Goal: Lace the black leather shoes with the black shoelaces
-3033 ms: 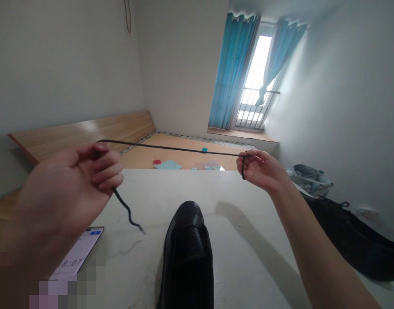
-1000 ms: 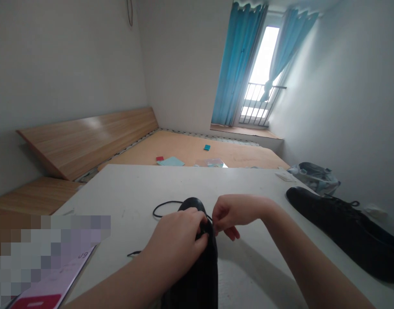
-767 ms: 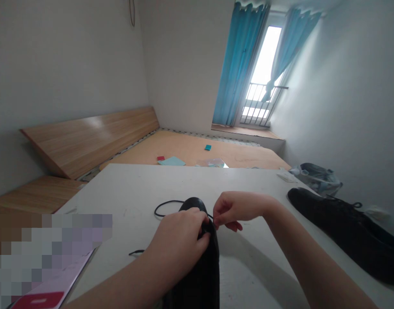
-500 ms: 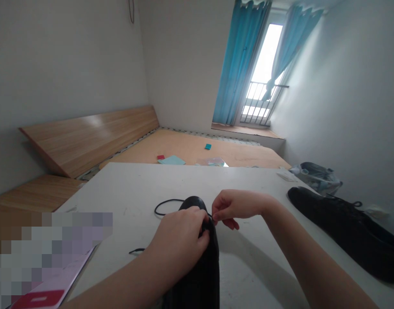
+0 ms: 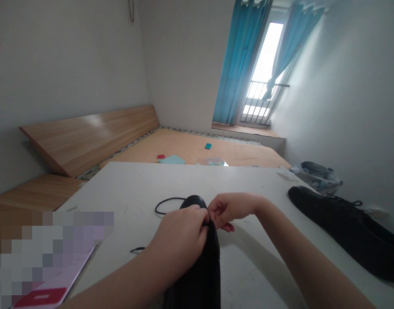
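A black lace-up shoe [image 5: 205, 270] stands on the white table in front of me, its toe pointing away. My left hand [image 5: 184, 229] is closed over the front of its upper, fingers curled in at the lacing. At the right side of the toe, my right hand [image 5: 224, 212] pinches with thumb and forefinger, right against the shoe; the bit of lace between those fingertips is mostly hidden. A loop of black shoelace [image 5: 156, 206] lies on the table left of the toe. One lace tip [image 5: 137, 249] pokes out beside my left wrist.
A second black shoe [image 5: 341, 227], with its lace in place, lies at the table's right edge. A pink-and-white printed item [image 5: 55, 283], partly blurred, is at the left front. Beyond the white table [image 5: 145, 180] are a bed [image 5: 242, 152] and a lined bin [image 5: 322, 176].
My right hand has moved slightly left, in against the side of the shoe. My left hand keeps its hold, almost unmoved.
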Tool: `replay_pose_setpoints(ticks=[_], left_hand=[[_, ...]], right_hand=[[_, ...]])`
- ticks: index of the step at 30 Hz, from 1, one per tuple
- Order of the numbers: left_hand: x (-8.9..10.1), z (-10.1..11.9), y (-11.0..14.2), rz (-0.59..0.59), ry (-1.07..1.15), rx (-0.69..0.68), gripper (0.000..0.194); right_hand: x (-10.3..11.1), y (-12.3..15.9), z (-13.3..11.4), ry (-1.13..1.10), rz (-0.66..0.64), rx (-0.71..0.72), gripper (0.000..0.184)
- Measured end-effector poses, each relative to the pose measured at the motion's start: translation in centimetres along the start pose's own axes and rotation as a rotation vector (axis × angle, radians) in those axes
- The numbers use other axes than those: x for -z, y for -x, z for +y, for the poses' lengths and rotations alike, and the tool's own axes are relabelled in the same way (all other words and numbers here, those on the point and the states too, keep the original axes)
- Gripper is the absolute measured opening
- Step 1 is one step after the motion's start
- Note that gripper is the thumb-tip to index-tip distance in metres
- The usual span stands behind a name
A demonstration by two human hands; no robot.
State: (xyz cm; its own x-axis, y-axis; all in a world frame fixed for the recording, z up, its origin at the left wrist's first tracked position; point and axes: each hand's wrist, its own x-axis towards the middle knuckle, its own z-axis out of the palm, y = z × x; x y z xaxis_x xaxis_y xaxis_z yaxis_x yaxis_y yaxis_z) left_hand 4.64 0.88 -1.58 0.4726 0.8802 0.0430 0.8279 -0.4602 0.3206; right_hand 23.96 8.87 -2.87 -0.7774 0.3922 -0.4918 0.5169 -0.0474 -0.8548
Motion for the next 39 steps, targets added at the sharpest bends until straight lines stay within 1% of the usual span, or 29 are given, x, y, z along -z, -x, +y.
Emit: replay_pose_setpoints(ticks=[2,5,10,13,16,19,23,24,25,27,29,30,31,32,33,34,36,37,39], left_hand=[[-0.1,0.1,0.0,0.004,-0.007,-0.012,0.021],[0.0,0.4,0.1,-0.019,-0.029,-0.009,0.024],[0.3,0.8,0.2,-0.037,-0.035,0.053,0.016],[0.3,0.8,0.2,-0.031,-0.062,0.055,0.017],[0.1,0.8,0.2,-0.025,-0.087,0.047,0.023],[0.0,0.8,0.4,-0.027,-0.093,0.035,0.024],[0.2,0.6,0.6,-0.001,-0.047,0.039,0.021],[0.3,0.5,0.6,0.008,-0.027,0.047,0.020],[0.5,0.5,0.7,0.015,-0.009,0.049,0.019],[0.8,0.3,0.7,0.026,0.023,0.034,0.018],[1.3,0.1,0.7,0.054,0.061,0.004,0.016],[1.6,-0.1,0.7,0.077,0.083,-0.007,0.014],[2.0,-0.3,0.7,0.102,0.106,-0.016,0.013],[2.4,-0.5,0.7,0.125,0.126,-0.021,0.012],[2.8,-0.8,0.7,0.142,0.144,-0.026,0.012],[3.3,-1.0,0.7,0.149,0.159,-0.033,0.012],[4.3,-1.3,0.9,0.144,0.188,-0.051,0.013],[4.8,-1.4,1.0,0.141,0.206,-0.062,0.013],[5.7,-1.4,1.5,0.139,0.255,-0.084,0.014]], right_hand=[[0.1,-0.1,0.2,-0.017,-0.007,0.014,0.019],[0.4,0.0,0.4,-0.037,-0.003,0.033,0.023],[0.6,0.1,0.6,-0.047,0.009,0.059,0.034],[0.5,-0.5,1.0,-0.019,-0.001,0.046,0.041],[0.4,-1.3,1.4,0.029,0.018,0.023,0.045],[0.4,-1.4,1.6,0.093,0.051,-0.013,0.046],[0.9,-0.7,2.1,0.243,0.037,-0.156,0.037],[1.1,-0.6,2.3,0.290,0.060,-0.197,0.033],[1.3,-0.6,2.5,0.337,0.112,-0.228,0.030],[1.8,-0.8,2.9,0.421,0.302,-0.237,0.023],[2.1,-1.2,3.0,0.473,0.548,-0.170,0.012],[2.1,-1.4,2.9,0.481,0.659,-0.115,0.014],[2.0,-1.5,2.6,0.479,0.746,-0.052,0.022],[1.8,-1.4,2.1,0.466,0.803,0.016,0.032],[1.6,-1.3,1.5,0.445,0.828,0.087,0.040],[1.2,-1.1,0.8,0.417,0.826,0.159,0.047],[0.5,-0.3,-0.6,0.357,0.769,0.291,0.053],[0.2,0.1,-1.2,0.320,0.726,0.351,0.051],[-0.2,1.0,-2.2,0.217,0.630,0.455,0.039]])
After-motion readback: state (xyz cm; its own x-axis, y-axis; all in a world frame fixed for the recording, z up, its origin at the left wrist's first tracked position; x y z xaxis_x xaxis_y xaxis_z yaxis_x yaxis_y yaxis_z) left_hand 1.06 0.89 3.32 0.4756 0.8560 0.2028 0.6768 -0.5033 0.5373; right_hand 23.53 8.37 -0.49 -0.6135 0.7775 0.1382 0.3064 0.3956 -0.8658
